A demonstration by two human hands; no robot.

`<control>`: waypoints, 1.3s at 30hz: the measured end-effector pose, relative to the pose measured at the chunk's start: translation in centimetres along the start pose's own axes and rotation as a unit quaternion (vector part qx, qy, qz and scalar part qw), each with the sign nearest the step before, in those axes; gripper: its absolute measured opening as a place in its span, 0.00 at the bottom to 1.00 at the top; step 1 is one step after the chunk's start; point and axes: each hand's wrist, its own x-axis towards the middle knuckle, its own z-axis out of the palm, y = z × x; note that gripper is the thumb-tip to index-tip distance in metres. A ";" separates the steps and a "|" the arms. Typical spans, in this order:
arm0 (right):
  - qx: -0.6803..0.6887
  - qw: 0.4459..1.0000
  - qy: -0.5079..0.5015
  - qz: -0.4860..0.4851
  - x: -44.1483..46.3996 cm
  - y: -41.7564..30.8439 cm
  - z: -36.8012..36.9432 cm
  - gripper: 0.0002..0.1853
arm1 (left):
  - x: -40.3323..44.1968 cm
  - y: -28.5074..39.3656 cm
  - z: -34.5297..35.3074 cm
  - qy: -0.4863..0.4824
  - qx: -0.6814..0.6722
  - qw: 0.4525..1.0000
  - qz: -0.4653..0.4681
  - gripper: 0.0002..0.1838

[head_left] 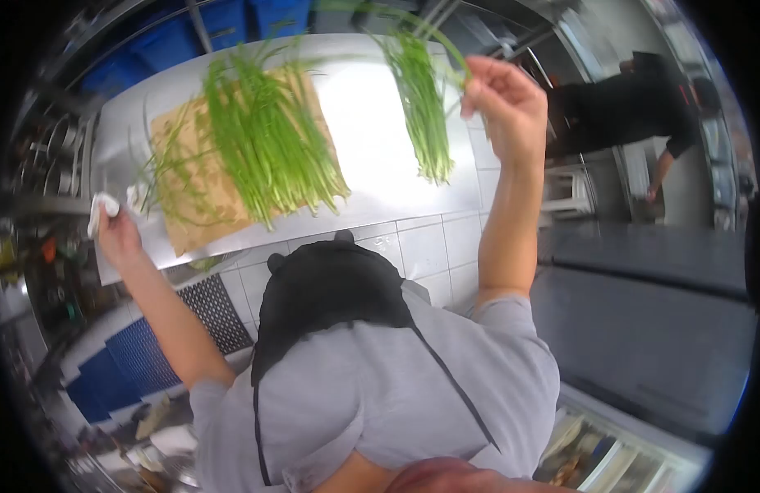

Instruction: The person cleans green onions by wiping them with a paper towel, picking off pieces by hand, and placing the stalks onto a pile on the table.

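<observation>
My right hand [511, 103] is raised over the right end of the steel table, its fingers pinched on a long green chive stalk [450, 53] that arcs away to the left, partly blurred. Just left of it lies a neat bundle of chives [425, 115] on the bare metal. My left hand [121, 237] is at the table's left edge, closed on a crumpled white cloth or tissue [103, 205]. Between the hands, a large pile of chives [269, 135] rests on a brown paper sheet [179, 234], with loose, scattered strands [183, 164] on its left side.
The steel table [363, 123] spans the front of me. Blue bins [166, 45] stand behind it. A person in black [622, 107] is at the right, beyond a white stool [567, 193]. A grey counter-like unit [635, 320] is close on my right; metal shelving [64, 156] with pans is at left.
</observation>
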 end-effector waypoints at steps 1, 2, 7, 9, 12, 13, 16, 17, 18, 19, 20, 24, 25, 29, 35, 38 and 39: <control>0.016 0.999 0.028 -0.032 0.5 0.0 -0.9 0.15 | -0.7 0.0 0.8 0.007 0.009 1.000 0.012 0.13; 0.042 0.995 0.061 -0.062 1.0 0.1 -1.7 0.14 | -1.8 -0.5 2.4 0.022 0.025 0.999 0.011 0.13; 0.046 0.977 0.205 -0.034 1.9 7.0 -6.7 0.13 | -6.0 -4.6 6.1 0.032 0.069 0.997 -0.032 0.13; -0.023 0.971 0.233 0.042 0.5 11.6 -7.9 0.15 | -7.2 -6.2 7.0 0.005 0.071 0.995 -0.066 0.13; -0.168 0.938 0.263 0.153 -2.9 17.1 -8.4 0.15 | -10.6 -8.5 10.3 -0.012 0.083 0.990 -0.110 0.14; -0.248 0.917 0.262 0.170 -3.7 17.8 -8.1 0.15 | -11.7 -9.0 11.5 -0.015 0.088 0.989 -0.122 0.15; -0.334 0.888 0.243 0.203 -6.3 18.2 -7.5 0.12 | -13.3 -9.9 12.9 -0.044 0.117 0.984 -0.129 0.16; -0.352 0.883 0.232 0.207 -6.9 18.3 -7.2 0.12 | -13.7 -10.1 13.4 -0.058 0.111 0.982 -0.141 0.16; -0.383 0.876 0.214 0.202 -7.3 17.6 -6.6 0.11 | -14.0 -10.3 13.9 -0.071 0.105 0.980 -0.152 0.17; -0.420 0.864 0.198 0.192 -7.8 17.7 -6.8 0.11 | -14.5 -10.4 14.2 -0.082 0.100 0.979 -0.161 0.17; -0.454 0.855 0.177 0.180 -8.2 18.1 -7.4 0.11 | -14.7 -10.7 14.1 -0.094 0.086 0.979 -0.160 0.17; -0.541 0.819 0.138 0.133 -7.8 16.9 -5.0 0.10 | -14.4 -10.1 12.6 -0.100 0.073 0.987 -0.104 0.19; -0.537 0.821 0.149 0.122 -7.4 15.0 -3.6 0.09 | -15.0 -9.9 13.1 -0.093 0.079 0.988 -0.098 0.19; -0.354 0.932 -0.031 0.064 -7.0 13.6 5.1 0.08 | -16.4 -8.1 12.9 -0.117 0.038 0.987 -0.100 0.21; -0.307 0.915 -0.253 0.071 -8.4 14.9 18.5 0.08 | -17.5 -7.7 11.4 -0.102 0.020 0.990 -0.092 0.23; -0.379 0.873 -0.298 0.074 -8.5 15.2 22.3 0.09 | -18.0 -7.1 10.8 -0.086 0.013 0.991 -0.097 0.24; -0.416 0.853 -0.306 0.072 -8.6 15.7 23.1 0.09 | -18.1 -7.0 10.5 -0.089 0.008 0.991 -0.099 0.24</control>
